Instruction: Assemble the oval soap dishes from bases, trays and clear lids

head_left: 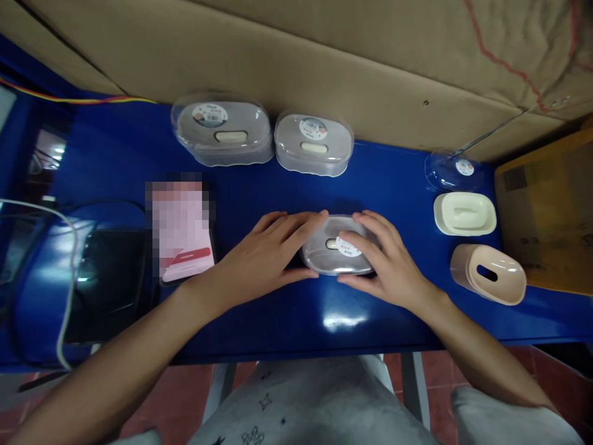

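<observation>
An oval box with a clear cover (324,253) sits on the blue table (278,321) in front of me. Through the cover a small pale slot and a round white label show. My left hand (282,244) grips its left end, thumb at the near edge and fingers at the far edge. Around the right end is my right hand (386,262), its index finger lying across the label. Two similar covered boxes, a larger one (231,133) and a smaller one (315,145), stand side by side at the back.
On the right are a clear cover (445,176), a cream oval piece (466,213), a pink oval container (486,272) and a cardboard box (546,210). On the left lie a phone (185,235), a black device (109,278) and a white cable (74,266).
</observation>
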A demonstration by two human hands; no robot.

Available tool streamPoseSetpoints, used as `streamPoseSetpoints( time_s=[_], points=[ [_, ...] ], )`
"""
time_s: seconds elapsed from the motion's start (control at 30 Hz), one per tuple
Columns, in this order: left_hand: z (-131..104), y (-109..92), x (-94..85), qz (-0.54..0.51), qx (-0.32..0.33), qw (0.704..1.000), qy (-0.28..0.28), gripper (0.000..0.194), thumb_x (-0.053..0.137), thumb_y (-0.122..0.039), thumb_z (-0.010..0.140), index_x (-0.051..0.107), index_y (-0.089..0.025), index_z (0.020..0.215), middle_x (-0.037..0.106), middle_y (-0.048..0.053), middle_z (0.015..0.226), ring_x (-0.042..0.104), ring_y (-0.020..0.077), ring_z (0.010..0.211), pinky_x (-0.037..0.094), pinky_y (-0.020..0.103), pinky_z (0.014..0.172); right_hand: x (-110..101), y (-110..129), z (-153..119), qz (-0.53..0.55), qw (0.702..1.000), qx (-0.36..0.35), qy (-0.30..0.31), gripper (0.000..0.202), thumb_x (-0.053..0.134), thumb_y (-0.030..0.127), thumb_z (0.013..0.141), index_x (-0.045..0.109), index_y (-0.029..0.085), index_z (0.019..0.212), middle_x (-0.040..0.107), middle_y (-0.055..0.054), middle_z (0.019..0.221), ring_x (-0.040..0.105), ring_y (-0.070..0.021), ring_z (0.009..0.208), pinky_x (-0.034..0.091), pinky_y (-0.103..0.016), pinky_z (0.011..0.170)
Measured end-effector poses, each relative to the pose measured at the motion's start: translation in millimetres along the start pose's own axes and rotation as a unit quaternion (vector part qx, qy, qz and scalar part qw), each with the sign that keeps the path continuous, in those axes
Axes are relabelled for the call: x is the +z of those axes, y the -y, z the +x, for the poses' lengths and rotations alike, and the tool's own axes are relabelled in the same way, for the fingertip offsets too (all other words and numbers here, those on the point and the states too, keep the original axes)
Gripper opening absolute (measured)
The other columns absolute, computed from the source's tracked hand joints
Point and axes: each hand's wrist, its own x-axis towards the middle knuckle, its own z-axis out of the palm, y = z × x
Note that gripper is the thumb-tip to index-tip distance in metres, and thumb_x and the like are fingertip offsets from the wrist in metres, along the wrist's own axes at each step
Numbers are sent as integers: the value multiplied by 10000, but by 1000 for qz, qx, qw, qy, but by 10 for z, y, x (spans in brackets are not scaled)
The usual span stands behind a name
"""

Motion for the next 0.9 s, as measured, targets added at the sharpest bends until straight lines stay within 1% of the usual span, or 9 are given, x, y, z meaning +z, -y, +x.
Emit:
streamPoseSetpoints(
  time_s=[0.17,0.37,0.43,0.53,0.63,0.7,0.77,0.83,0.9],
  points=[
    [4,27,14,2,0,1000,2,882,575,-641,1085,228,-188,1757,584,219,1612,594,359,1459,446,527,1225,-41,25,37,-9,1000,10,16,698,731,550,1022,498,295,1629,523,-171,1635,477,-405,1549,460,-661,1242],
    [5,20,11,3,-15,1000,14,904,647,-600,1074,214,-215,1768,566,205,1637,596,377,1441,451,537,1201,-87,-18,32,-11,999,36,28,744,773,629,965,555,295,1592,485,-182,1668,523,-421,1516,484,-630,1215],
    [8,13,14,2,-9,1000,14,903,661,-574,1074,215,-205,1766,566,203,1637,587,373,1451,435,534,1215,-90,-20,28,-15,998,44,33,805,785,656,944,529,284,1611,509,-189,1636,550,-417,1488,495,-616,1209],
    [7,5,26,-1,2,1000,15,902,661,-554,1078,199,-205,1770,565,197,1641,571,366,1475,415,532,1234,-82,0,21,-20,998,48,40,913,777,695,932,448,263,1666,561,-197,1565,590,-400,1437,521,-589,1190],
    [0,7,45,11,2,1000,9,900,632,-540,1095,160,-187,1775,531,227,1663,556,379,1496,419,551,1234,-95,-23,5,-43,996,63,43,913,720,727,959,423,254,1681,555,-210,1574,583,-400,1448,523,-584,1180],
    [-7,10,58,32,4,999,4,851,606,-504,1113,172,-182,1771,478,253,1696,531,399,1522,429,573,1225,-151,-109,-4,-76,992,92,35,894,671,731,988,403,254,1696,528,-219,1617,543,-416,1494,490,-611,1201],
    [-13,12,66,50,10,999,9,808,600,-471,1119,205,-192,1766,440,258,1721,521,413,1532,436,592,1219,-252,-255,8,-123,984,128,19,875,629,722,1014,384,257,1713,478,-223,1675,467,-443,1557,422,-661,1238],
    [-21,9,70,56,15,998,21,780,603,-438,1119,232,-203,1763,455,243,1716,526,405,1530,434,596,1228,-378,-434,61,-174,973,153,7,860,598,720,1027,388,252,1716,411,-226,1733,385,-472,1606,345,-708,1265],
    [-30,4,71,59,17,998,27,743,589,-401,1128,251,-219,1763,505,220,1685,538,384,1524,416,600,1252,-488,-610,164,-208,964,165,16,858,572,730,1029,397,244,1714,362,-231,1768,344,-495,1621,305,-738,1265]
  ],
)
